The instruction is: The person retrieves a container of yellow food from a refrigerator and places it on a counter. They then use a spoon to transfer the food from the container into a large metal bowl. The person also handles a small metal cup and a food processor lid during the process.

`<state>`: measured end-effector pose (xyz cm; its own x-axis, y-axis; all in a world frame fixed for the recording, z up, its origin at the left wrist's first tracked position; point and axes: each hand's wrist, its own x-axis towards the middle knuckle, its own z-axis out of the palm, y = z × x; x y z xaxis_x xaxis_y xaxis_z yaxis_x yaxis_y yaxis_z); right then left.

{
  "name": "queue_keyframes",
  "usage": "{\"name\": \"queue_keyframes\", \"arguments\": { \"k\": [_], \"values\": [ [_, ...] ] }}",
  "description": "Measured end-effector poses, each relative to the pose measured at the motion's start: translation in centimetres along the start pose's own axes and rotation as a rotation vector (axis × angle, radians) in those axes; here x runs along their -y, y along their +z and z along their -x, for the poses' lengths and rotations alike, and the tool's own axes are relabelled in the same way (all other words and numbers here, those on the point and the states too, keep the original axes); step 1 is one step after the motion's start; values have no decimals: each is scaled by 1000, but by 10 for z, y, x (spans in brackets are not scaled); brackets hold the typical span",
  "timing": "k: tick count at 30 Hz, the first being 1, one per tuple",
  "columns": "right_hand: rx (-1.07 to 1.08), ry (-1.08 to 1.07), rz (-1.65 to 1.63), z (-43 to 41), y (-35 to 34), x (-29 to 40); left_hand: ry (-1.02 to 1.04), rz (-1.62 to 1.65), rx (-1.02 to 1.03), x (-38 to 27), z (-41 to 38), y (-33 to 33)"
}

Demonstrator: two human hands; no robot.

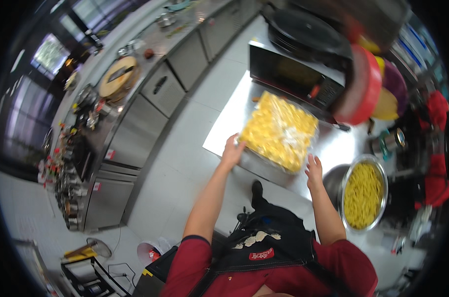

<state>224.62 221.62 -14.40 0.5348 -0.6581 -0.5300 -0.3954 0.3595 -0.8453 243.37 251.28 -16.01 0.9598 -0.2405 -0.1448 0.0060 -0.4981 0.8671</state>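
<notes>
A clear plastic bag (280, 130) packed with yellow food pieces rests on the stainless steel table (343, 143) before me. What the pieces are cannot be told for sure. At the bag's near left corner, my left hand (233, 152) grips the plastic with thumb and fingers. My right hand (314, 172) is beside the bag's near right corner, fingers apart and holding nothing; whether a fingertip touches the plastic is unclear. To its right stands a steel bowl (343, 208) filled with yellow strips (363, 196), perhaps cut potato.
Behind the bag stands a microwave oven (295, 72) with a black lidded appliance (306, 33) on top. A red-rimmed round container (361, 89) is at its right. Across the floor (180, 148), a steel counter (130, 130) carries a round chopping board (117, 76) with a cleaver (118, 73).
</notes>
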Motion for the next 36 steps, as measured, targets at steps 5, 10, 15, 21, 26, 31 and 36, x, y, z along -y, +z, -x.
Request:
{"name": "queue_keyframes", "arguments": {
  "k": [5, 10, 15, 21, 26, 31, 36],
  "values": [
    [316, 56, -246, -48, 26, -16, -133, -12, 266, 2, -72, 7],
    [371, 89, -316, -72, 21, -33, -166, 37, 453, -13, -105, 8],
    [479, 230, -510, -49, 45, -8, -99, -162, 534, -25, -130, 6],
    [359, 170, -530, -10, 84, -3, -120, 44, 738, 25, -166, -7],
    [309, 177, -542, 42, 142, -4, -50, 212, 847, 53, -177, -60],
    [294, 187, -543, 102, 216, 0, -18, 108, 813, 66, -188, -147],
    [286, 90, -522, 105, 307, 8, -12, 208, 727, 69, -230, -265]
  ]
}}
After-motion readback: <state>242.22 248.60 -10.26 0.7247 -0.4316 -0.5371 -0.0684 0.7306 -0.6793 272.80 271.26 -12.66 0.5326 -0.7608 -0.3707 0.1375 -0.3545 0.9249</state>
